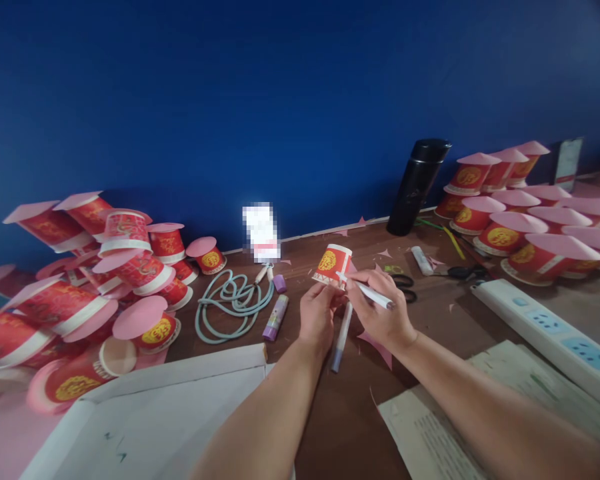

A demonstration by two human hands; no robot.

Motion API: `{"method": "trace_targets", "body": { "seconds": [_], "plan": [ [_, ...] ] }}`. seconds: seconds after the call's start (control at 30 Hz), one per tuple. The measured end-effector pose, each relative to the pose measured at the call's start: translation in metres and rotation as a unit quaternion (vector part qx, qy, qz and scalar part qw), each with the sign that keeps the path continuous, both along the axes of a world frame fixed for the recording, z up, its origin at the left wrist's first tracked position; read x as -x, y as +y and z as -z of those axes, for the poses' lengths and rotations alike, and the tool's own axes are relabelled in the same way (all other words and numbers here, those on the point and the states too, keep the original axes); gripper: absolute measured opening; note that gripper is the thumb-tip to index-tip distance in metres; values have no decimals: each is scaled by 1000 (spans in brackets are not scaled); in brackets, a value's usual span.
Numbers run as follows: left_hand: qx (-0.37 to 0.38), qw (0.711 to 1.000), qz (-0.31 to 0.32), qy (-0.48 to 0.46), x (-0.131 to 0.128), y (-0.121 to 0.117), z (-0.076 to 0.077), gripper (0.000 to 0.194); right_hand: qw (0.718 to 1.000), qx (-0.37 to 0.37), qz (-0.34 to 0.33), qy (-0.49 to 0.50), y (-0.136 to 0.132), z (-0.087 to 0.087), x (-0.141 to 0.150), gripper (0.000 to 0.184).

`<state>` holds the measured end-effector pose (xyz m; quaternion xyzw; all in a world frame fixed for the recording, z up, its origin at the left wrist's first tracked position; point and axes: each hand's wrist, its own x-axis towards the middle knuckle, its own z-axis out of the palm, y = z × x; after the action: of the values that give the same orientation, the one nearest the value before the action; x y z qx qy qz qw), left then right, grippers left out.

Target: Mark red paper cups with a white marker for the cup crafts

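Note:
My left hand point(316, 316) is closed on the lower part of a small red paper cup point(333, 264) with a gold emblem, held tilted above the brown table. My right hand point(380, 313) grips a white pen point(369, 291), its tip resting against the cup's side. A second white marker point(341, 337) lies on the table just under both hands. A pink paper scrap point(379, 347) lies below my right wrist.
Piles of red cups with pink paper lids fill the left point(125, 267) and right point(510, 220) sides. A coiled cable point(233, 301), purple glue stick point(275, 318), black scissors point(404, 285), black flask point(418, 185), white power strip point(545, 327), a white box point(170, 407) and printed papers point(430, 427) lie around.

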<state>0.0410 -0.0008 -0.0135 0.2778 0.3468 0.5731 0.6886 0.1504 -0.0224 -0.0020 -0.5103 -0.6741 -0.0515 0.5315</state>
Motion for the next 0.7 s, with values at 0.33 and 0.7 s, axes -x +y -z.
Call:
{"method": "trace_targets", "body": {
  "seconds": [0.33, 0.7],
  "plan": [
    [4, 1000, -3, 3, -1, 1, 0, 10, 1000, 4, -4, 2, 1, 1, -1, 6],
    [-13, 1000, 9, 12, 0, 1, 5, 11, 1000, -2, -5, 0, 1, 0, -1, 6]
  ]
}}
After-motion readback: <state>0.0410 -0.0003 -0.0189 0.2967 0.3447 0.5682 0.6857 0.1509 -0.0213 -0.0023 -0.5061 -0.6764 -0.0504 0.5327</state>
